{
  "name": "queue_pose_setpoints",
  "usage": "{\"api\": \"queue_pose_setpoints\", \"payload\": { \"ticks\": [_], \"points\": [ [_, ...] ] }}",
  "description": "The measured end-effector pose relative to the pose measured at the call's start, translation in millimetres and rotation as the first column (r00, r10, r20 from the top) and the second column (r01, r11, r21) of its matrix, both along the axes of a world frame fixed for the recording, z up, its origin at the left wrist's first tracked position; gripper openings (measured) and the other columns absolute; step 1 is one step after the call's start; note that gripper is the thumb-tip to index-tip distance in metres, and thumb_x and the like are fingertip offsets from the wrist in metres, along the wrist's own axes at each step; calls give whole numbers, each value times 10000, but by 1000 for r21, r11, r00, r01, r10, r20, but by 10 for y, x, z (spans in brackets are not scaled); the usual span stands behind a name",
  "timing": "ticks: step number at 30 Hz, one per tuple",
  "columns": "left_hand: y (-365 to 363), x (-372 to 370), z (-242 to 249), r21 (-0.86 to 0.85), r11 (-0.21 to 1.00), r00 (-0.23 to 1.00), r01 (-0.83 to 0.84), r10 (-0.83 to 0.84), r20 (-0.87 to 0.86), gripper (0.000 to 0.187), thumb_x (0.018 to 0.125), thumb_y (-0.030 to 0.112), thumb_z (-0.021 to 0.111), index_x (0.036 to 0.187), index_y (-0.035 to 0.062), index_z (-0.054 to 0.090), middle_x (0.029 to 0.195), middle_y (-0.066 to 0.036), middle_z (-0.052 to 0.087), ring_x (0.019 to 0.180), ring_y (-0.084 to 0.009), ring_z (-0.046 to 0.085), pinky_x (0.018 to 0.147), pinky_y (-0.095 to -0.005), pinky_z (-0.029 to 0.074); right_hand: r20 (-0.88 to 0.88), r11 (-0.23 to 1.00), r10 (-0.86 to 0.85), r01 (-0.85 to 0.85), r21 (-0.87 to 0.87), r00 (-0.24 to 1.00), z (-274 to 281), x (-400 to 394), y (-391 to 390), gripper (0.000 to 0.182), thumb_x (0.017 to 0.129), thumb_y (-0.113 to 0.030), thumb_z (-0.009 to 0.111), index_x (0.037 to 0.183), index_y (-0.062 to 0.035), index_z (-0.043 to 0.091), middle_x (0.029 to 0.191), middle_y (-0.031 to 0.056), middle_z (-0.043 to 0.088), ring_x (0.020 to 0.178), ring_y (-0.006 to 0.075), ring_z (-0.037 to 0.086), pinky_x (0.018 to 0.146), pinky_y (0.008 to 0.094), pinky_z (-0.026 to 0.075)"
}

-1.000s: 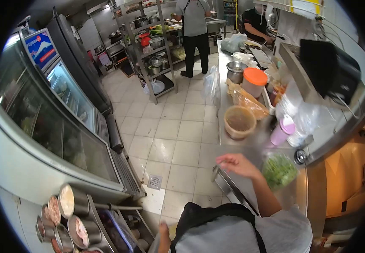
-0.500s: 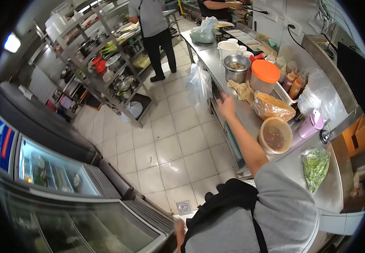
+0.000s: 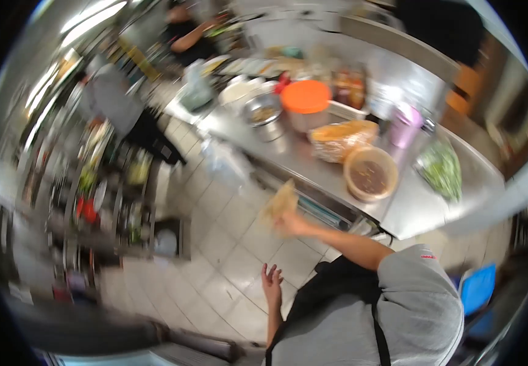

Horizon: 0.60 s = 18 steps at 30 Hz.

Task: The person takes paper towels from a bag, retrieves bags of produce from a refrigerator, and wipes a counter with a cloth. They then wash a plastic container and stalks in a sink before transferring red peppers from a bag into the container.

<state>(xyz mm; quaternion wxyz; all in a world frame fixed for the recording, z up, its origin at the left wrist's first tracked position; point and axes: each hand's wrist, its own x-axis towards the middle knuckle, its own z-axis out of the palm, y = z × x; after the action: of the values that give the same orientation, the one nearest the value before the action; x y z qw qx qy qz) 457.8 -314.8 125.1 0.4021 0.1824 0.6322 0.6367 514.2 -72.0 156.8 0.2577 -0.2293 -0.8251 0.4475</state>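
Note:
My right hand (image 3: 292, 224) is closed around a beige cloth (image 3: 281, 200), which hangs over the floor just off the counter's front edge and is blurred by motion. Lower down, my left hand (image 3: 272, 280) is raised with its fingers apart and nothing in it. Nearest to the right hand on the steel counter (image 3: 303, 168) stand a tub of dark brown sauce (image 3: 371, 175) and an orange-yellow item in clear plastic wrap (image 3: 343, 140). Behind these are a tub with an orange lid (image 3: 306, 100) and a metal pot (image 3: 264, 116) with food in it.
Bagged greens (image 3: 439, 168) and a pink container (image 3: 405, 127) are at the counter's right. A plastic bag (image 3: 224, 161) hangs at its front. One person (image 3: 117, 97) stands by the loaded shelves (image 3: 111, 201); another (image 3: 191, 39) works at the back. A blue chair (image 3: 477, 287) is behind at right.
My right hand has taken the beige cloth from beside the pot and drawn it back off the counter. My left hand has risen into view. The camera has turned right.

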Motion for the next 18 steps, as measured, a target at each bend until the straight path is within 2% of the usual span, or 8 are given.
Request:
{"api": "queue_pose_setpoints", "payload": {
  "ticks": [2, 3, 4, 7, 10, 14, 16, 18],
  "points": [
    [294, 94, 169, -3, 978, 977, 208, -208, -38, 591, 876, 145, 516, 1358, 68, 182, 1207, -120, 467, 967, -168, 536, 701, -273, 477, 265, 989, 139, -117, -96, 954, -203, 297, -509, 235, 808, -263, 518, 757, -56, 617, 743, 151, 612, 684, 264, 594, 614, 387, 461],
    [380, 87, 197, -22, 920, 920, 391, -390, 34, 535, 874, 135, 515, 1327, 47, 244, 1158, -109, 496, 935, -161, 542, 681, -263, 475, -23, 978, 150, -151, -143, 988, -354, 528, -744, 280, 832, -292, 487, 786, -53, 626, 762, 144, 619, 712, 296, 594, 641, 395, 464],
    [463, 44, 179, -29, 825, 822, 564, -558, 111, 482, 871, 124, 515, 1295, 26, 306, 1109, -98, 525, 904, -153, 548, 660, -254, 474, 169, 987, 57, -30, -159, 984, -334, 826, -901, 293, 833, -305, 486, 798, -53, 629, 771, 150, 619, 723, 312, 592, 652, 403, 463],
    [694, 137, -257, -378, 360, 300, 853, -931, -208, 175, 843, 122, 554, 932, -27, 580, 733, -60, 603, 623, -96, 536, 570, -232, 450, 339, 952, -153, 230, -201, 928, -463, 1769, -1230, 314, 832, -329, 490, 813, -50, 632, 782, 161, 619, 741, 337, 587, 670, 417, 460],
    [897, 971, -279, -427, 59, -35, 902, -977, -208, 205, 823, 165, 592, 888, -30, 586, 680, -50, 600, 584, -94, 529, 551, -231, 441, 387, 872, -380, 465, -153, 840, -1004, 2893, -1561, 339, 835, -351, 487, 815, -43, 628, 786, 172, 614, 745, 344, 584, 679, 419, 457],
    [1008, 2605, -233, -317, -252, -241, 914, -968, 76, 267, 810, 236, 621, 805, -29, 591, 660, -40, 601, 565, -99, 523, 537, -250, 431, 433, 416, -764, 878, -236, 478, -1140, 4242, -2347, 386, 851, -397, 466, 808, -46, 622, 764, 166, 612, 733, 334, 585, 656, 407, 448],
    [1072, 3463, -211, -490, -451, -621, 746, -736, -270, 280, 846, 253, 581, 800, -23, 587, 661, -22, 578, 590, -97, 506, 582, -254, 425, 393, 168, -877, 942, -290, 277, -1255, 4706, -2695, 396, 856, -411, 464, 816, -51, 622, 745, 160, 605, 709, 308, 582, 648, 391, 447],
    [1127, 4303, -201, -387, -524, -651, 759, -622, -435, 285, 861, 263, 560, 799, -14, 583, 683, -12, 563, 618, -92, 492, 606, -249, 416, 400, -141, -916, 901, -410, 39, -1285, 5229, -2919, 393, 896, -403, 437, 825, -57, 610, 672, 61, 576, 684, 154, 528, 658, 340, 444]
  ]
}}
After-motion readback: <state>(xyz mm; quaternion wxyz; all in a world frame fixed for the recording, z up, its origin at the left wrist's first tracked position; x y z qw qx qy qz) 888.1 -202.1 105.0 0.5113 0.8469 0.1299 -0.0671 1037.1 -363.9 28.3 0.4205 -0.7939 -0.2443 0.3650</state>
